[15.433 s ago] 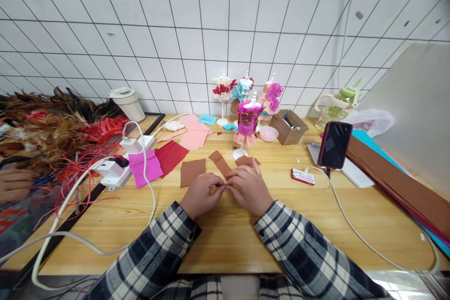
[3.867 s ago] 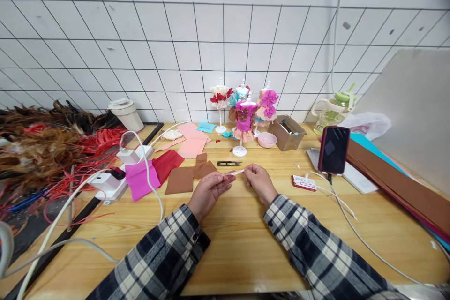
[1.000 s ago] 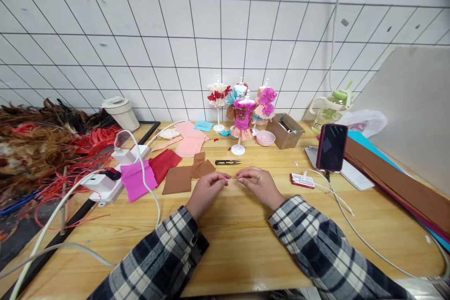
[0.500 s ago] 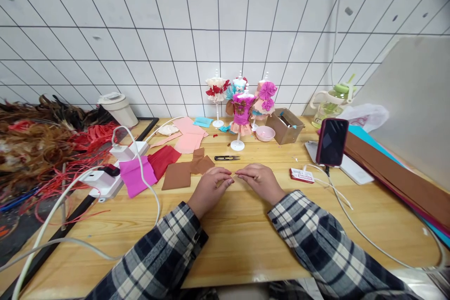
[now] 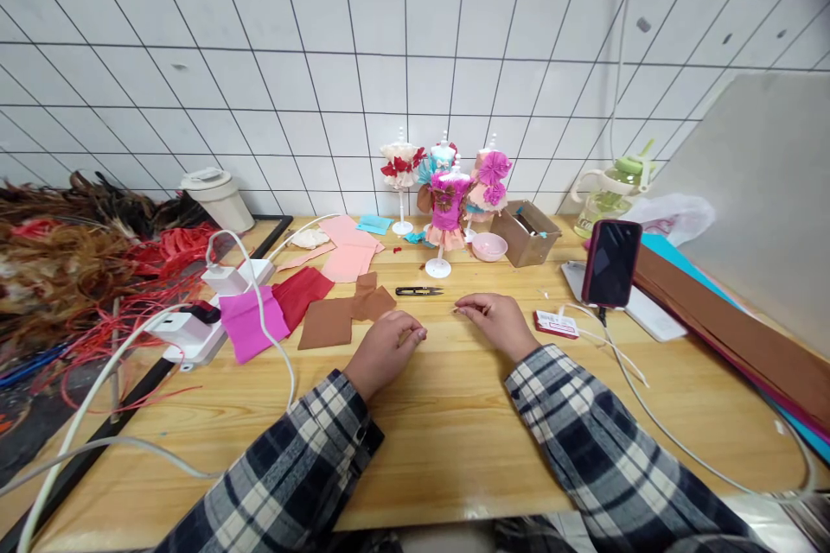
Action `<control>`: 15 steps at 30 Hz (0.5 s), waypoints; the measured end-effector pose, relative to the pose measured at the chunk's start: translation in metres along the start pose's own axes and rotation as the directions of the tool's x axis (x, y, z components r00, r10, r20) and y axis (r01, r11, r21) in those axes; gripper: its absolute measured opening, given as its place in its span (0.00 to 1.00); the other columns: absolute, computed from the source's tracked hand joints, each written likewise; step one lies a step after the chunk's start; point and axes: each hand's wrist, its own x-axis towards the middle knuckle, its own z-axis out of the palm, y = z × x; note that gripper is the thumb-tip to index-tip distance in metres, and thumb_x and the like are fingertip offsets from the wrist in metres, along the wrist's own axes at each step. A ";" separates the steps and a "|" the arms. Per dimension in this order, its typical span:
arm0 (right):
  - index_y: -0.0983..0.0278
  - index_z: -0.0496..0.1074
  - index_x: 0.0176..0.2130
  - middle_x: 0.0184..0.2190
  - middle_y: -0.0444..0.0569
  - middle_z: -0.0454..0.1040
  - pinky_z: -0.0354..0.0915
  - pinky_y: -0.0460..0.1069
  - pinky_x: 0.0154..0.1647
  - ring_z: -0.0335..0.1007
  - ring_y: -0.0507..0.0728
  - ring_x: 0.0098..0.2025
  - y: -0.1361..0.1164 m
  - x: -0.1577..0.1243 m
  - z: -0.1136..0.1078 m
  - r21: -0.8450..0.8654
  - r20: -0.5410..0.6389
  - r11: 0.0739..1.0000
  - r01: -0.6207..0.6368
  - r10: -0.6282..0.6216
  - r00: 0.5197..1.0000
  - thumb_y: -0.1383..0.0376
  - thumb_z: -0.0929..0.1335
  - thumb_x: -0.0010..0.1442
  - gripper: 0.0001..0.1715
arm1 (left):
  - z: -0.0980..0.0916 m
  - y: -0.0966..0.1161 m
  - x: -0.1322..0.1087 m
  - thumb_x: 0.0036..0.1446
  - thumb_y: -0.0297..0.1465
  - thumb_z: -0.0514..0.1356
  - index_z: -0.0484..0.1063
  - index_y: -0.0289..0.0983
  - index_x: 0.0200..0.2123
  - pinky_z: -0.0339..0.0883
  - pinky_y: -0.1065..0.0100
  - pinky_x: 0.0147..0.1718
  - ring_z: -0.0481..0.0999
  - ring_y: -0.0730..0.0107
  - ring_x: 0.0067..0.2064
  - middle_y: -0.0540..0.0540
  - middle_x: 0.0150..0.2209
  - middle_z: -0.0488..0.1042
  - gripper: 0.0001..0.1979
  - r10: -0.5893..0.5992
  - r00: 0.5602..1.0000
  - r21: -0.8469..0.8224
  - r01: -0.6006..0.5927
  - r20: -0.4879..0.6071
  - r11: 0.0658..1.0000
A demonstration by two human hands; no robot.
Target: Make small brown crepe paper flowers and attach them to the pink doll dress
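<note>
My left hand (image 5: 389, 348) is closed in a pinch above the table, thumb against fingers; whatever it grips is too small to make out. To its right, my right hand (image 5: 496, 320) also pinches, with a tiny pale bit at its fingertips that I cannot name. A pair of black thread snips (image 5: 418, 291) lies just beyond, between the hands. Brown paper squares (image 5: 325, 324) rest beside my left hand. Farther back stands a small white dress form in a magenta and peach paper dress (image 5: 449, 207), with several other dressed forms behind it.
Red paper (image 5: 304, 294), magenta paper (image 5: 252, 324) and a power strip (image 5: 201, 337) lie left, near feathers (image 5: 78, 268). A pink bowl (image 5: 489, 246) and a box (image 5: 532, 233) stand at the back. A phone (image 5: 611, 263), cables and long paper sheets (image 5: 732, 324) are right.
My hands have drawn apart. The right hand has moved to the right, away from the left, which stays nearly in place. The things on the table have not moved.
</note>
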 end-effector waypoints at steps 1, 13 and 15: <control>0.58 0.77 0.38 0.35 0.44 0.80 0.67 0.48 0.39 0.75 0.54 0.36 0.001 0.000 0.002 0.001 -0.018 0.999 -0.043 0.043 0.999 0.61 0.66 0.58 0.10 | 0.000 0.001 0.000 0.59 0.34 0.54 0.72 0.37 0.30 0.61 0.63 0.42 0.71 0.65 0.39 0.46 0.34 0.75 0.11 -0.001 1.000 0.003 0.001 -0.007 1.000; 0.57 0.75 0.37 0.37 0.44 0.77 0.59 0.47 0.34 0.70 0.54 0.39 -0.002 0.000 -0.014 -0.430 0.093 0.894 -0.124 0.180 0.979 0.67 0.66 0.57 0.08 | 0.000 0.005 -0.003 0.60 0.34 0.54 0.74 0.37 0.32 0.62 0.64 0.43 0.72 0.67 0.39 0.46 0.35 0.77 0.10 0.052 0.998 -0.034 -0.053 -0.048 0.998; 0.57 0.75 0.38 0.38 0.44 0.77 0.59 0.47 0.36 0.70 0.55 0.40 -0.001 0.001 -0.015 -0.442 0.110 0.891 -0.105 0.170 0.979 0.68 0.66 0.57 0.10 | 0.001 0.004 -0.003 0.60 0.34 0.54 0.74 0.37 0.32 0.62 0.64 0.43 0.72 0.67 0.39 0.46 0.35 0.77 0.10 0.056 0.997 -0.033 -0.058 -0.048 0.998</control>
